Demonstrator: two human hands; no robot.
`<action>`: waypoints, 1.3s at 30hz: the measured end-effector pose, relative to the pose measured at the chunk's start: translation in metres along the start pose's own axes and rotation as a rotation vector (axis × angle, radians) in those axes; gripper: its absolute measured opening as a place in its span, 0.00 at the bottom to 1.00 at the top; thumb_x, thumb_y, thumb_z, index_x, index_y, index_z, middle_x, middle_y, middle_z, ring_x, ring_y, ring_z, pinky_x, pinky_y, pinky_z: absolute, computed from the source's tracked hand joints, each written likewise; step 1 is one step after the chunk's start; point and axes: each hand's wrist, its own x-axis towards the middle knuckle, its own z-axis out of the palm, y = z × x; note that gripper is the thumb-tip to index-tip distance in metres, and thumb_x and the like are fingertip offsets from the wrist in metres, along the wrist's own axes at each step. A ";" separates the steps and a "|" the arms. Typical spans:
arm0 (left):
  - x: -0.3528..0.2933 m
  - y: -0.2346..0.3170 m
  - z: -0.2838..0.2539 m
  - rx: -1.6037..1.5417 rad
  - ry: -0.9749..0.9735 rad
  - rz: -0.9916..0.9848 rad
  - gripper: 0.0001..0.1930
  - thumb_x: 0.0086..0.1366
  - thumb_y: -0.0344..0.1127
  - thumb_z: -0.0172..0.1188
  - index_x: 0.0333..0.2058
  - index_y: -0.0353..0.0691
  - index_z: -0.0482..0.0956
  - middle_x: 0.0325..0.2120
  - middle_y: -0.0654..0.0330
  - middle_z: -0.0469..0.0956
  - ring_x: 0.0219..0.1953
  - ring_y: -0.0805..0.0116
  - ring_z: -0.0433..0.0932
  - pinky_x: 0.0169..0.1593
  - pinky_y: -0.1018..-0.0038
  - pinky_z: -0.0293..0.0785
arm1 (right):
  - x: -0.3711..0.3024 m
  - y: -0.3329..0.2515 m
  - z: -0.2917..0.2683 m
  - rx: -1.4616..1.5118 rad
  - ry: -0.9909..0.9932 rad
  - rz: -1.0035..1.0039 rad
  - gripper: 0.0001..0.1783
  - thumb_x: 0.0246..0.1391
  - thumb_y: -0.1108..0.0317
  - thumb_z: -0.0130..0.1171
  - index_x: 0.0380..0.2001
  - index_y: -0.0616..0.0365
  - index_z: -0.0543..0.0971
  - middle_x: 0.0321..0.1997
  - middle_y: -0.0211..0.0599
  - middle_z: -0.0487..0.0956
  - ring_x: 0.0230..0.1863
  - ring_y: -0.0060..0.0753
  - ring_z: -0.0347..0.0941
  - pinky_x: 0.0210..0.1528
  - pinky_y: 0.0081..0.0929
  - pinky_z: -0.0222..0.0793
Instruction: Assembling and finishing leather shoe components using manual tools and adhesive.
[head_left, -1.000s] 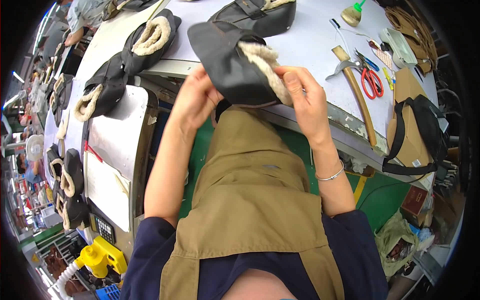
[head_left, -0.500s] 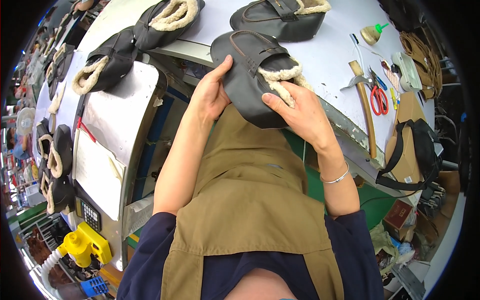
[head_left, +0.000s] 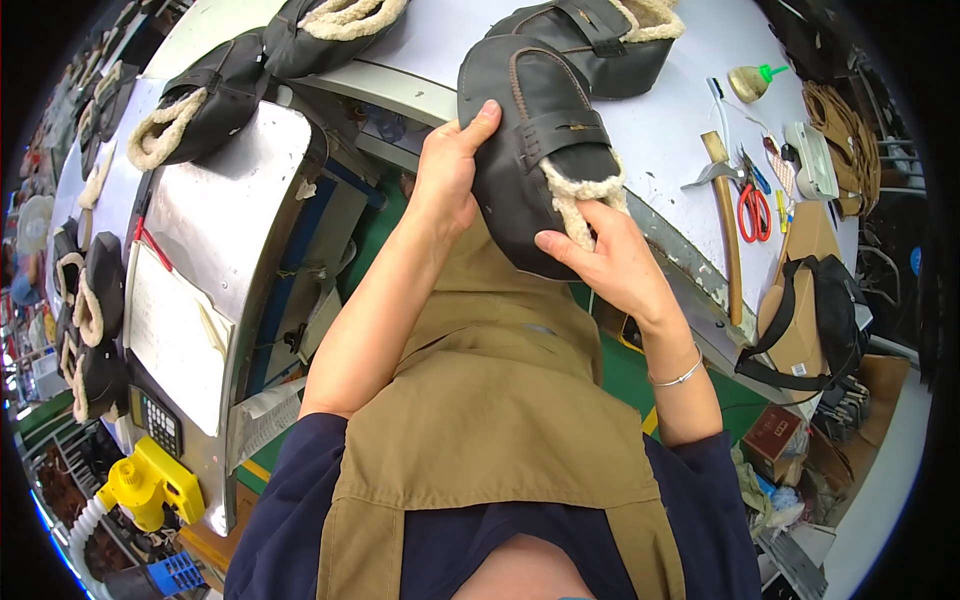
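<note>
A dark grey leather slipper upper (head_left: 535, 140) with a strap and cream fleece lining sits between both my hands, over my tan apron. My left hand (head_left: 450, 165) grips its left edge, thumb on top. My right hand (head_left: 605, 255) holds the fleece-lined opening at its near end, fingers pressed into the wool. A second similar slipper upper (head_left: 600, 40) lies on the white table (head_left: 670, 130) just beyond it.
More fleece-lined uppers (head_left: 215, 100) lie on the table's far left and down the left side. A hammer (head_left: 725, 220), red-handled scissors (head_left: 752, 205) and a small bottle (head_left: 750, 80) lie to the right. A black bag (head_left: 825, 315) hangs by cardboard boxes. A yellow tool (head_left: 145, 485) stands lower left.
The slipper upper has turned from sole-side view to show its top and strap. My hands have shifted along it, the right one now at the fleece opening.
</note>
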 end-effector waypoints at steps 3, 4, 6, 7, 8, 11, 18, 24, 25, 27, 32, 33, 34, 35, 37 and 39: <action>-0.009 0.002 0.008 0.066 0.000 0.009 0.15 0.66 0.41 0.60 0.40 0.32 0.78 0.36 0.56 0.81 0.34 0.70 0.80 0.41 0.72 0.78 | 0.014 -0.008 0.004 0.262 0.067 0.027 0.24 0.56 0.52 0.61 0.22 0.64 0.70 0.16 0.31 0.61 0.21 0.23 0.54 0.24 0.29 0.57; -0.010 0.001 0.008 0.068 0.006 0.021 0.15 0.66 0.41 0.60 0.40 0.33 0.79 0.35 0.57 0.81 0.33 0.71 0.80 0.39 0.72 0.78 | 0.018 -0.016 -0.004 0.189 -0.003 0.127 0.26 0.58 0.50 0.59 0.20 0.63 0.68 0.16 0.25 0.59 0.22 0.20 0.53 0.24 0.28 0.56; -0.012 0.002 0.007 0.087 0.026 0.029 0.15 0.67 0.41 0.60 0.40 0.32 0.79 0.35 0.57 0.81 0.33 0.71 0.80 0.40 0.73 0.78 | 0.021 -0.008 0.000 0.222 -0.021 0.144 0.25 0.57 0.51 0.60 0.20 0.62 0.68 0.16 0.24 0.59 0.22 0.19 0.53 0.23 0.28 0.55; -0.012 0.003 0.007 0.107 0.044 0.036 0.15 0.67 0.41 0.60 0.40 0.32 0.79 0.35 0.57 0.81 0.33 0.71 0.80 0.40 0.73 0.78 | 0.022 -0.004 0.002 0.257 -0.036 0.160 0.25 0.56 0.52 0.61 0.19 0.62 0.67 0.16 0.23 0.59 0.21 0.19 0.53 0.23 0.27 0.54; -0.012 0.002 0.005 0.104 0.044 0.035 0.15 0.67 0.41 0.60 0.40 0.32 0.79 0.35 0.57 0.81 0.33 0.71 0.80 0.40 0.73 0.78 | 0.023 -0.001 0.003 0.254 -0.037 0.162 0.25 0.56 0.52 0.61 0.19 0.62 0.67 0.16 0.23 0.59 0.21 0.19 0.53 0.23 0.27 0.54; -0.011 0.000 0.003 0.143 0.029 0.063 0.14 0.66 0.40 0.60 0.40 0.33 0.79 0.35 0.57 0.81 0.34 0.71 0.79 0.41 0.72 0.77 | 0.024 0.003 0.004 0.258 -0.037 0.113 0.22 0.54 0.57 0.61 0.19 0.60 0.66 0.17 0.24 0.60 0.22 0.19 0.53 0.24 0.27 0.54; -0.004 -0.009 -0.003 -0.098 -0.001 -0.073 0.18 0.65 0.41 0.61 0.43 0.30 0.76 0.41 0.55 0.80 0.41 0.67 0.79 0.47 0.69 0.76 | 0.018 -0.002 -0.003 0.261 -0.184 0.069 0.17 0.48 0.66 0.64 0.38 0.65 0.75 0.34 0.27 0.73 0.36 0.19 0.65 0.41 0.24 0.65; -0.023 0.000 -0.006 -0.254 -0.240 -0.199 0.23 0.64 0.43 0.63 0.50 0.32 0.73 0.47 0.55 0.78 0.47 0.67 0.77 0.52 0.68 0.73 | 0.020 0.003 -0.011 0.374 -0.230 0.070 0.32 0.46 0.68 0.68 0.54 0.67 0.72 0.50 0.33 0.76 0.50 0.24 0.69 0.56 0.26 0.65; -0.029 -0.003 -0.008 -0.195 -0.281 -0.213 0.23 0.63 0.42 0.64 0.51 0.32 0.73 0.48 0.56 0.77 0.48 0.67 0.77 0.54 0.69 0.72 | 0.021 0.002 -0.012 0.393 -0.260 0.101 0.31 0.47 0.67 0.68 0.54 0.68 0.72 0.50 0.33 0.76 0.49 0.23 0.69 0.55 0.26 0.66; -0.040 -0.008 -0.008 -0.101 -0.284 -0.230 0.24 0.59 0.37 0.68 0.51 0.32 0.73 0.48 0.57 0.77 0.49 0.68 0.76 0.54 0.70 0.71 | 0.021 -0.006 -0.011 0.425 -0.254 0.121 0.30 0.48 0.67 0.68 0.54 0.67 0.72 0.49 0.32 0.76 0.49 0.22 0.69 0.54 0.25 0.66; -0.042 -0.013 -0.004 0.012 -0.158 -0.130 0.21 0.56 0.32 0.70 0.46 0.32 0.76 0.42 0.56 0.80 0.44 0.69 0.77 0.51 0.71 0.71 | 0.020 -0.007 -0.005 0.428 -0.248 0.091 0.25 0.51 0.66 0.66 0.51 0.65 0.74 0.45 0.28 0.77 0.45 0.17 0.69 0.49 0.22 0.67; -0.042 -0.016 -0.005 0.010 -0.158 -0.129 0.21 0.56 0.32 0.70 0.46 0.32 0.76 0.42 0.56 0.80 0.44 0.69 0.77 0.51 0.71 0.71 | 0.020 -0.004 -0.005 0.392 -0.260 0.103 0.23 0.52 0.66 0.66 0.49 0.65 0.76 0.44 0.27 0.77 0.43 0.17 0.69 0.47 0.21 0.67; -0.041 -0.019 -0.005 -0.003 -0.143 -0.106 0.19 0.57 0.33 0.69 0.45 0.32 0.77 0.41 0.57 0.80 0.43 0.69 0.78 0.50 0.72 0.72 | 0.020 -0.002 -0.006 0.357 -0.272 0.115 0.21 0.52 0.66 0.65 0.48 0.65 0.77 0.42 0.26 0.77 0.42 0.17 0.69 0.46 0.21 0.67; -0.040 -0.021 -0.005 -0.016 -0.129 -0.084 0.17 0.57 0.33 0.69 0.43 0.32 0.78 0.39 0.57 0.81 0.41 0.69 0.78 0.48 0.72 0.73 | 0.019 -0.002 -0.006 0.355 -0.272 0.115 0.21 0.52 0.66 0.65 0.48 0.65 0.77 0.42 0.26 0.77 0.42 0.17 0.69 0.46 0.21 0.67; -0.038 -0.022 -0.006 -0.061 -0.122 -0.107 0.16 0.58 0.35 0.69 0.43 0.33 0.78 0.38 0.58 0.81 0.40 0.70 0.78 0.47 0.73 0.73 | 0.015 -0.002 -0.007 0.295 -0.253 0.117 0.20 0.53 0.60 0.63 0.40 0.69 0.78 0.30 0.29 0.76 0.34 0.20 0.66 0.37 0.24 0.66; -0.037 -0.023 -0.005 -0.106 -0.113 -0.130 0.16 0.59 0.36 0.68 0.42 0.33 0.79 0.38 0.59 0.81 0.38 0.71 0.79 0.45 0.74 0.74 | 0.015 0.003 -0.003 0.328 -0.245 0.127 0.20 0.53 0.59 0.64 0.39 0.69 0.78 0.29 0.29 0.75 0.32 0.19 0.65 0.36 0.24 0.65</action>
